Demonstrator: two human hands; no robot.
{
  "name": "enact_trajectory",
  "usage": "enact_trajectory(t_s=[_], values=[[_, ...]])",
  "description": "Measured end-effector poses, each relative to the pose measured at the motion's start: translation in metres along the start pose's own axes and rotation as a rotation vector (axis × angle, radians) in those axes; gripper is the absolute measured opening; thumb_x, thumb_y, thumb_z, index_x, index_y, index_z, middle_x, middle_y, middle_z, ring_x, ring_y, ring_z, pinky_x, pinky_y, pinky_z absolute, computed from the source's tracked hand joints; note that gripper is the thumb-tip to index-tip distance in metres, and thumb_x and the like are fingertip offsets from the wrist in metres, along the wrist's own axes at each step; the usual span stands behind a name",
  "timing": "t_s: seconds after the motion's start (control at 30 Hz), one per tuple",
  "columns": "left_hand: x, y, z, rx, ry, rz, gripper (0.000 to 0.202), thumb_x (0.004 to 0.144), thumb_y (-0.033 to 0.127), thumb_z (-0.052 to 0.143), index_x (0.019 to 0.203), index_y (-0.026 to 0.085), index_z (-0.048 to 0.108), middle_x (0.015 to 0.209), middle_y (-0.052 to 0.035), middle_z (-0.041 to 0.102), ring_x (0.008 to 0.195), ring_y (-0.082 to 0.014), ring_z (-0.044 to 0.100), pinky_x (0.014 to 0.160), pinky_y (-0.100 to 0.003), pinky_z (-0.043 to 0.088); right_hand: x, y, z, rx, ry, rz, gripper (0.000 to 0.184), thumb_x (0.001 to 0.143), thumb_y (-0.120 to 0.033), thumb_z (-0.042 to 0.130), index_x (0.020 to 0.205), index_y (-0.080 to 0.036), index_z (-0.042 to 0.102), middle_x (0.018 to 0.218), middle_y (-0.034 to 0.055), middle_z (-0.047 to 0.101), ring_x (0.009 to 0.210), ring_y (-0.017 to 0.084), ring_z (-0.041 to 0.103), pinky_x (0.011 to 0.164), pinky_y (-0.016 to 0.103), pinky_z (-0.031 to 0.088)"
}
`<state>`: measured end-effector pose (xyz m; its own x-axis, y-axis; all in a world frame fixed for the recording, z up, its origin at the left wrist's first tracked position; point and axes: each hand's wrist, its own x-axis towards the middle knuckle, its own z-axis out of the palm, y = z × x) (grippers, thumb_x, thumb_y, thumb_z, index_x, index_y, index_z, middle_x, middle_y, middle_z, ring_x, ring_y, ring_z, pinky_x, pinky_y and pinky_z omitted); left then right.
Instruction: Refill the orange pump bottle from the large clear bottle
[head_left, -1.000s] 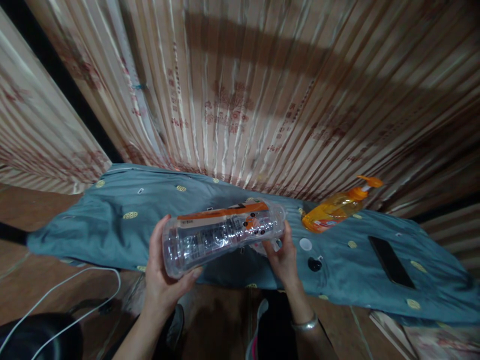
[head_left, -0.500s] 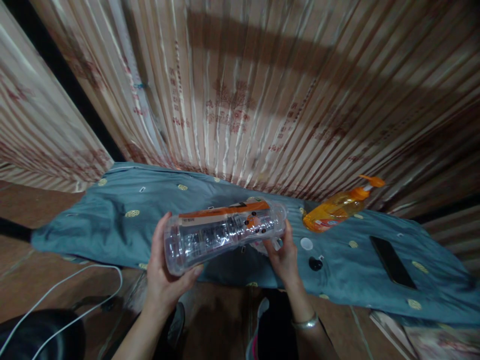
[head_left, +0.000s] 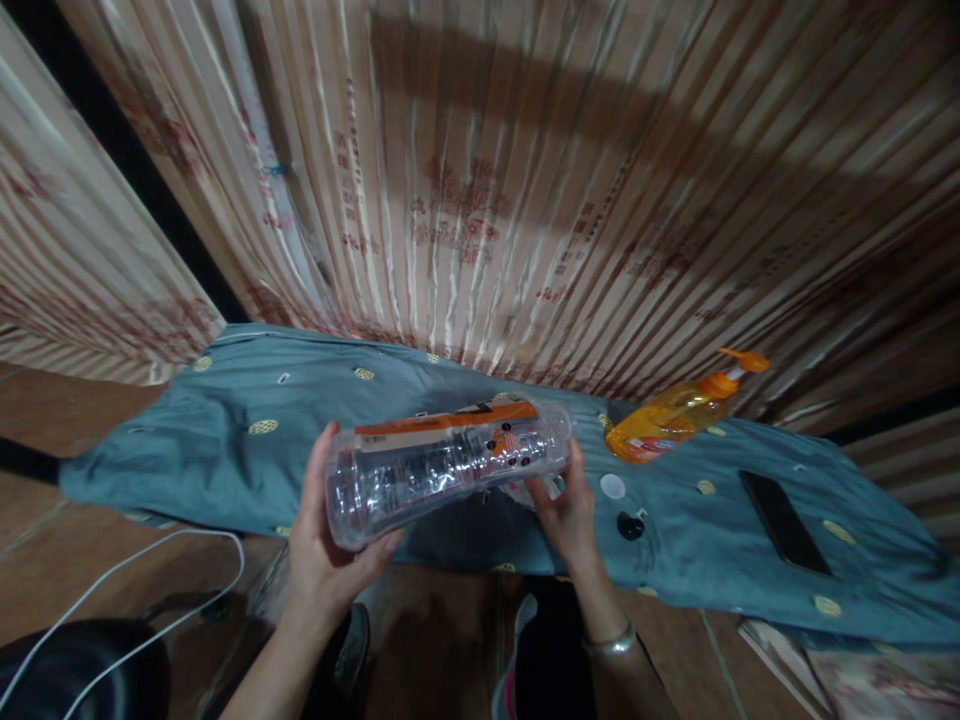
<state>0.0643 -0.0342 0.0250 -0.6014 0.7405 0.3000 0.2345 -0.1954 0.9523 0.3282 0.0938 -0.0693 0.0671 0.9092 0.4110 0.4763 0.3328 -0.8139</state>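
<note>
A large clear plastic bottle [head_left: 442, 468] with an orange and white label lies on its side in the air over a teal cloth [head_left: 225, 440]. My left hand [head_left: 322, 545] is wrapped round its bottom end, thumb on top. My right hand [head_left: 570, 510] grips the neck end, fingers curled under it. On that wrist sits a silver bangle. The bottle's mouth is hidden behind my right hand.
An orange pump bottle [head_left: 675, 415] lies on the cloth at the right. Near it are a white cap [head_left: 613, 486], a small black piece [head_left: 631, 525] and a black phone [head_left: 784, 521]. Striped curtains [head_left: 480, 180] hang behind. A white cable [head_left: 150, 560] runs over the floor at left.
</note>
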Motion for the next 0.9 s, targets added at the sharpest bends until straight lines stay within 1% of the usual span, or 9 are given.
enact_trajectory(t_s=[0.1, 0.2, 0.27, 0.37, 0.43, 0.5, 0.67, 0.8, 0.9], values=[[-0.0006, 0.0005, -0.0011, -0.003, -0.008, 0.005, 0.121, 0.073, 0.073, 0.099, 0.174, 0.024, 0.053, 0.147, -0.0188, 0.08, 0.129, -0.044, 0.082, 0.109, -0.06, 0.069, -0.0002, 0.0005, -0.0003, 0.003, -0.003, 0.008, 0.084, 0.094, -0.051, 0.079, 0.169, -0.023, 0.052, 0.142, 0.0186, 0.084, 0.125, 0.039, 0.085, 0.098, 0.051, 0.071], [-0.0016, 0.0, -0.0019, -0.016, -0.009, 0.02, 0.119, 0.074, 0.07, 0.1, 0.174, 0.025, 0.054, 0.148, -0.0187, 0.081, 0.129, -0.043, 0.082, 0.108, -0.058, 0.07, 0.0002, 0.0, -0.0003, 0.004, -0.014, 0.028, 0.084, 0.094, -0.052, 0.078, 0.169, -0.021, 0.052, 0.14, 0.0193, 0.085, 0.123, 0.04, 0.085, 0.097, 0.051, 0.072], [-0.0025, -0.0005, -0.0022, -0.021, -0.008, 0.019, 0.119, 0.075, 0.07, 0.099, 0.175, 0.026, 0.054, 0.152, -0.0189, 0.079, 0.133, -0.0436, 0.081, 0.11, -0.059, 0.069, 0.0003, -0.0008, -0.0001, 0.01, -0.019, 0.036, 0.083, 0.095, -0.052, 0.078, 0.168, -0.022, 0.053, 0.137, 0.018, 0.086, 0.121, 0.039, 0.086, 0.097, 0.05, 0.072], [-0.0034, -0.0013, -0.0027, -0.013, -0.008, 0.016, 0.121, 0.073, 0.071, 0.1, 0.176, 0.027, 0.053, 0.165, -0.0193, 0.072, 0.144, -0.0463, 0.075, 0.12, -0.063, 0.063, -0.0001, -0.0014, 0.0005, 0.014, -0.013, 0.024, 0.082, 0.095, -0.05, 0.078, 0.168, -0.023, 0.052, 0.137, 0.0168, 0.087, 0.12, 0.037, 0.087, 0.097, 0.048, 0.072], [-0.0037, -0.0021, -0.0033, -0.001, -0.014, 0.019, 0.122, 0.073, 0.07, 0.1, 0.177, 0.027, 0.052, 0.166, -0.0195, 0.071, 0.146, -0.0472, 0.073, 0.123, -0.065, 0.06, -0.0006, -0.0008, 0.001, 0.008, -0.008, 0.014, 0.083, 0.095, -0.049, 0.078, 0.169, -0.023, 0.052, 0.14, 0.0173, 0.086, 0.123, 0.038, 0.086, 0.098, 0.049, 0.072], [-0.0038, -0.0032, -0.0042, 0.012, -0.02, 0.022, 0.122, 0.074, 0.069, 0.099, 0.177, 0.026, 0.05, 0.164, -0.0197, 0.071, 0.144, -0.0472, 0.075, 0.123, -0.065, 0.061, -0.0011, 0.0007, 0.0014, -0.001, -0.009, 0.008, 0.083, 0.095, -0.049, 0.079, 0.169, -0.023, 0.052, 0.143, 0.018, 0.085, 0.125, 0.039, 0.085, 0.099, 0.05, 0.072], [-0.004, -0.005, -0.0062, 0.035, -0.01, 0.047, 0.117, 0.074, 0.066, 0.099, 0.175, 0.03, 0.053, 0.181, -0.017, 0.056, 0.154, -0.0481, 0.067, 0.127, -0.063, 0.058, -0.0016, 0.0045, 0.0023, -0.009, -0.006, 0.001, 0.084, 0.096, -0.053, 0.078, 0.171, -0.023, 0.051, 0.141, 0.0182, 0.085, 0.123, 0.039, 0.087, 0.094, 0.048, 0.073], [-0.0045, -0.0056, -0.0061, 0.014, -0.022, 0.051, 0.116, 0.075, 0.063, 0.099, 0.177, 0.031, 0.053, 0.176, -0.0163, 0.063, 0.149, -0.0466, 0.071, 0.126, -0.062, 0.059, -0.0018, 0.0044, 0.0028, 0.005, -0.005, -0.011, 0.083, 0.097, -0.052, 0.078, 0.171, -0.024, 0.051, 0.141, 0.0169, 0.086, 0.124, 0.038, 0.086, 0.096, 0.049, 0.073], [-0.0041, -0.0066, -0.0062, 0.024, -0.01, 0.082, 0.114, 0.076, 0.063, 0.1, 0.176, 0.031, 0.055, 0.177, -0.0161, 0.062, 0.148, -0.0464, 0.072, 0.123, -0.06, 0.061, -0.0019, 0.0035, 0.0036, 0.024, -0.007, -0.007, 0.082, 0.097, -0.049, 0.077, 0.171, -0.024, 0.051, 0.138, 0.0164, 0.086, 0.12, 0.038, 0.087, 0.094, 0.047, 0.073]])
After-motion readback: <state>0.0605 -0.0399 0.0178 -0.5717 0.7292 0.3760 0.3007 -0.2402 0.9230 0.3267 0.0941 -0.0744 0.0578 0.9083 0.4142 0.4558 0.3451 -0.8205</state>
